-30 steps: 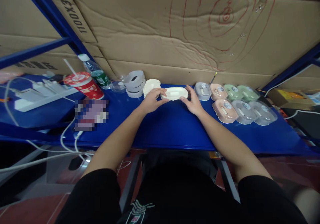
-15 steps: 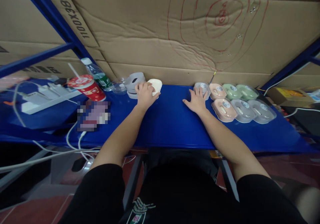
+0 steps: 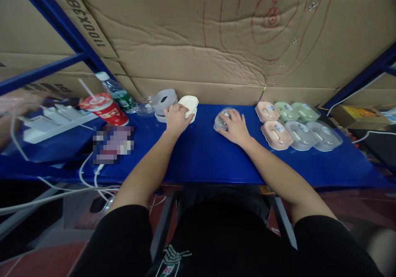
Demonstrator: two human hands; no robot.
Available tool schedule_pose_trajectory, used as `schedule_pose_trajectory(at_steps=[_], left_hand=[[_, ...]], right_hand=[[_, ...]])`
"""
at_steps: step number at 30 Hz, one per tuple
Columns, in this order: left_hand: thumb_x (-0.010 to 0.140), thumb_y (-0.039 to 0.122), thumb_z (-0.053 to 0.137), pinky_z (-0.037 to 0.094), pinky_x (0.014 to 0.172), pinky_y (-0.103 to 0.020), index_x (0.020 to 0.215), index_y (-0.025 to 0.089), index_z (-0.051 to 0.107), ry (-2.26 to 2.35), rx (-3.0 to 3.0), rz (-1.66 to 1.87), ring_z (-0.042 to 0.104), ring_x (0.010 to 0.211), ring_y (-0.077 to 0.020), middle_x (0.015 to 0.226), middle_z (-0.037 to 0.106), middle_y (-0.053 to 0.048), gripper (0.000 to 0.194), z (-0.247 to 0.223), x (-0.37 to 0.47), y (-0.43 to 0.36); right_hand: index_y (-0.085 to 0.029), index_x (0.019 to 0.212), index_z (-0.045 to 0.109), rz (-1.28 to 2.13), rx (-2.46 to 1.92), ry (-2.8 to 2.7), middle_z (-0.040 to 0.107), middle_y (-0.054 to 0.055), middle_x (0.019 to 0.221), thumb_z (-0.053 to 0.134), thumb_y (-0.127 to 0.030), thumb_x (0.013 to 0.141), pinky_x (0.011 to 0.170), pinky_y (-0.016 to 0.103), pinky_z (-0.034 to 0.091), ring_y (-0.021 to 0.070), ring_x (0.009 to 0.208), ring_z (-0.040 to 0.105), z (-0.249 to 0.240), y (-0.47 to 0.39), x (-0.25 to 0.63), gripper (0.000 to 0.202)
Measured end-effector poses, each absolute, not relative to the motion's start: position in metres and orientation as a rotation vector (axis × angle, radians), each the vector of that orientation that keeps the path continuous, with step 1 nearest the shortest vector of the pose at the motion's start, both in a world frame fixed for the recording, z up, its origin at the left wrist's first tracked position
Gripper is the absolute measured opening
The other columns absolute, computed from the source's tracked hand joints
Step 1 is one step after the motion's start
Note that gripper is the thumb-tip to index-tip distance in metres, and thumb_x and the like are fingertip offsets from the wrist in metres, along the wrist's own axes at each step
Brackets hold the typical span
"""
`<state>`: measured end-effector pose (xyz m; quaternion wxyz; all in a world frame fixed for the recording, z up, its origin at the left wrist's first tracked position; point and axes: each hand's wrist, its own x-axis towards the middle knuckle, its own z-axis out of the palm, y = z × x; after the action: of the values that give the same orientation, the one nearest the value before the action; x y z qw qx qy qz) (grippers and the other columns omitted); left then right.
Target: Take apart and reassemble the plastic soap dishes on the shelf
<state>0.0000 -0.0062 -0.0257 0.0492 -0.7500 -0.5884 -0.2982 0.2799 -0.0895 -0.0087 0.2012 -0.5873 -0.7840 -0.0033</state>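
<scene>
My left hand [image 3: 177, 121] grips a cream-white plastic box [image 3: 189, 103] near the back of the blue table, its fingers bent over the box's left side. Right behind that hand stands a grey plastic piece with a dark oval hole [image 3: 163, 99]. My right hand [image 3: 236, 127] curls over a rounded grey box with a clear cover [image 3: 220, 122], which sits on the tabletop. Fingers hide its right part. Further right are similar boxes in two rows: pink boxes [image 3: 276, 134], green boxes [image 3: 287, 111] and grey boxes [image 3: 300, 135], with round labels.
A red paper cup with a straw [image 3: 108, 110], a green-labelled bottle [image 3: 119, 95] and a white power strip [image 3: 58, 124] stand at the left. A blurred-out item [image 3: 113, 144] lies in front of the cup. Cardboard [image 3: 185, 42] walls off the back.
My right hand has drawn the grey covered box leftward, away from the pink box beside it. My left hand stays at the cream-white box. The view has shifted slightly.
</scene>
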Motion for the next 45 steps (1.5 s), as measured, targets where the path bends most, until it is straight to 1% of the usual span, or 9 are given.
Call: schedule_pose_trajectory(at_steps=[4, 10, 15, 18, 21, 24, 34, 40, 45], left_hand=[[0.089, 0.050, 0.073, 0.033, 0.108, -0.067, 0.110, 0.023, 0.076, -1.706, -2.275, -1.073, 0.057, 0.123, -0.0460, 0.127, 0.070, -0.018, 0.035, -0.030, -0.002, -0.001], [0.090, 0.046, 0.076, 0.035, 0.112, -0.064, 0.120, 0.024, 0.073, -1.578, -2.339, -1.143, 0.056, 0.131, -0.0442, 0.137, 0.068, -0.017, 0.038, -0.018, 0.005, -0.015], [0.090, 0.047, 0.077, 0.043, 0.113, -0.055, 0.135, 0.024, 0.068, -1.304, -2.604, -1.085, 0.060, 0.131, -0.0395, 0.136, 0.069, -0.016, 0.051, -0.009, 0.021, -0.033], [0.096, 0.049, 0.070, 0.051, 0.104, -0.048, 0.146, 0.020, 0.060, -1.196, -2.752, -1.098, 0.070, 0.112, -0.0317, 0.126, 0.074, -0.014, 0.058, -0.007, 0.028, -0.040], [0.104, 0.048, 0.058, 0.055, 0.091, -0.041, 0.142, 0.017, 0.062, -1.228, -2.753, -1.181, 0.073, 0.085, -0.0240, 0.103, 0.078, -0.009, 0.049, -0.005, 0.030, -0.043], [0.107, 0.046, 0.051, 0.055, 0.092, -0.042, 0.131, 0.017, 0.070, -1.259, -2.647, -1.261, 0.075, 0.086, -0.0251, 0.095, 0.079, -0.008, 0.042, -0.005, 0.029, -0.046], [0.106, 0.043, 0.056, 0.057, 0.076, -0.033, 0.129, 0.020, 0.064, -1.740, -1.953, -1.951, 0.073, 0.072, -0.0188, 0.076, 0.071, 0.000, 0.035, -0.003, -0.015, -0.009], [0.107, 0.015, 0.052, 0.049, 0.060, -0.025, 0.110, 0.013, 0.056, -1.967, -1.267, -2.312, 0.061, 0.059, -0.0099, 0.075, 0.060, 0.006, 0.005, 0.015, -0.084, 0.028], [0.117, 0.027, 0.040, 0.037, 0.057, -0.022, 0.085, 0.018, 0.048, -2.078, -1.072, -2.314, 0.046, 0.053, -0.0070, 0.052, 0.044, 0.012, 0.035, 0.012, -0.118, 0.039]], right_hand=[[-0.025, 0.143, 0.070, 0.093, -1.519, -2.136, 0.053, 0.015, 0.163, 0.077, -0.051, 0.091, 0.126, 0.069, 0.035, 0.0437, 0.159, 0.037, -0.017, -0.080, 0.285, 0.058], [-0.028, 0.136, 0.073, 0.105, -1.319, -2.021, 0.064, 0.011, 0.153, 0.072, -0.056, 0.095, 0.130, 0.065, 0.031, 0.0364, 0.155, 0.047, -0.021, -0.080, 0.278, 0.050], [-0.034, 0.146, 0.067, 0.172, -1.079, -1.934, 0.063, 0.009, 0.154, 0.046, -0.079, 0.100, 0.127, 0.063, 0.039, 0.0359, 0.154, 0.049, -0.011, -0.094, 0.278, 0.068], [-0.033, 0.149, 0.064, 0.210, -0.957, -1.842, 0.067, 0.012, 0.150, 0.025, -0.088, 0.099, 0.121, 0.062, 0.046, 0.0364, 0.146, 0.057, -0.010, -0.102, 0.276, 0.084], [-0.028, 0.148, 0.065, 0.238, -0.998, -1.757, 0.070, 0.015, 0.141, 0.006, -0.091, 0.095, 0.114, 0.060, 0.053, 0.0368, 0.137, 0.064, -0.014, -0.106, 0.273, 0.101], [-0.028, 0.144, 0.067, 0.310, -1.109, -1.755, 0.072, 0.015, 0.137, -0.004, -0.094, 0.089, 0.108, 0.059, 0.057, 0.0367, 0.131, 0.068, -0.019, -0.105, 0.271, 0.112], [-0.029, 0.163, 0.047, 0.253, -1.163, -2.036, 0.059, 0.011, 0.160, 0.032, -0.082, 0.102, 0.124, 0.061, 0.041, 0.0356, 0.149, 0.053, -0.013, -0.092, 0.276, 0.082], [-0.023, 0.156, 0.054, 0.211, -1.208, -1.991, 0.061, 0.015, 0.156, 0.043, -0.072, 0.104, 0.123, 0.055, 0.043, 0.0334, 0.145, 0.055, -0.025, -0.076, 0.283, 0.073], [-0.023, 0.154, 0.056, 0.219, -1.239, -1.996, 0.061, 0.015, 0.156, 0.040, -0.075, 0.104, 0.124, 0.055, 0.042, 0.0333, 0.145, 0.055, -0.026, -0.075, 0.284, 0.074]])
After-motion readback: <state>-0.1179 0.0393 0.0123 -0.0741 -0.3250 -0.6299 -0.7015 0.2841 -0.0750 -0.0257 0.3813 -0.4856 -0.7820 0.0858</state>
